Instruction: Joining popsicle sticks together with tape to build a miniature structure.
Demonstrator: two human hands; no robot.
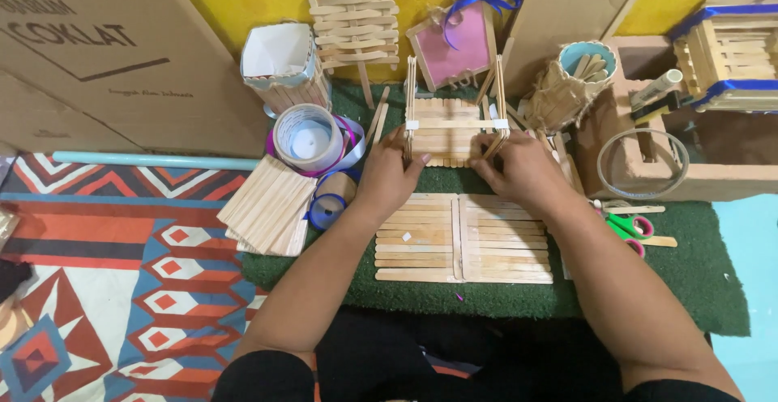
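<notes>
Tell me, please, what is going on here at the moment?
A person is working with craft sticks on a green mat. The left hand and right hand each grip one side of a small stick frame with upright side panels. Two flat stick panels lie side by side just in front of the hands. A loose stick pile, tape rolls and scissors lie around them.

Left hand [389, 173] and right hand [519, 171] reach forward, fingers curled, apart.
</notes>
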